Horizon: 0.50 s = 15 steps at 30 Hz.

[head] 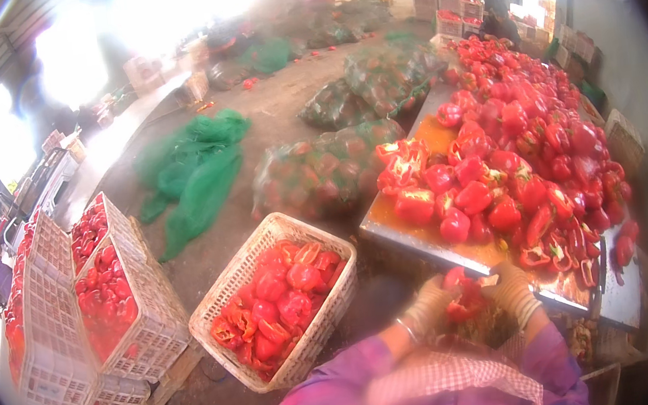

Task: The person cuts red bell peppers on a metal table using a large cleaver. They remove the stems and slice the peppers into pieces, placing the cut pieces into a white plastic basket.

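My left hand, in a pale glove, is closed on a red bell pepper just in front of the metal table's edge. On the pepper's other side is my right hand, gloved as well, its fingers at a pale spot near the pepper's top; whether it grips the pepper or something small, I cannot tell. A large heap of red peppers covers much of the metal table, some cut or torn with pale insides showing. To the left, a white plastic crate holds red peppers.
Stacked crates of peppers stand at the left on a wooden pallet. Full mesh sacks and green netting lie on the floor. Below the table edge is a container with scraps. A person is far back.
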Each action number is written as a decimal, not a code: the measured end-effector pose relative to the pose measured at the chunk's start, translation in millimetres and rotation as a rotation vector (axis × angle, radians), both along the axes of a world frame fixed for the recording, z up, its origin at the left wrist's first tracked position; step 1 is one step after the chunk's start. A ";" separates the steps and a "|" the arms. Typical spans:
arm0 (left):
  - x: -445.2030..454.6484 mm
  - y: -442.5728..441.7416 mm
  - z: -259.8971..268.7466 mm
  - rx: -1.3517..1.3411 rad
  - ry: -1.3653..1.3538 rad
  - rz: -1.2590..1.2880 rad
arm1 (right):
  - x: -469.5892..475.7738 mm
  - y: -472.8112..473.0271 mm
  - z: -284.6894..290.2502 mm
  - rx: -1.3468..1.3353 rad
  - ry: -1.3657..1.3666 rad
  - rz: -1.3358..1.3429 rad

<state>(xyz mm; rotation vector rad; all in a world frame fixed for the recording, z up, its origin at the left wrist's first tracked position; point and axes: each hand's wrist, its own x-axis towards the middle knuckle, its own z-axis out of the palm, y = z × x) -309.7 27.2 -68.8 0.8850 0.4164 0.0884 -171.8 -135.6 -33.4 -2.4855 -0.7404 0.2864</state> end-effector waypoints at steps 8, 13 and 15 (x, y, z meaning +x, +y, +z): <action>7.9 18.9 31.6 0.727 -0.023 -0.118 | -15.0 -28.3 25.0 0.100 0.233 0.082; -4.0 17.3 57.8 0.798 -0.095 -0.117 | -18.2 -51.9 33.2 0.423 0.855 0.113; -2.1 20.0 51.0 0.903 -0.143 -0.118 | -24.9 -61.3 37.5 0.406 0.944 0.113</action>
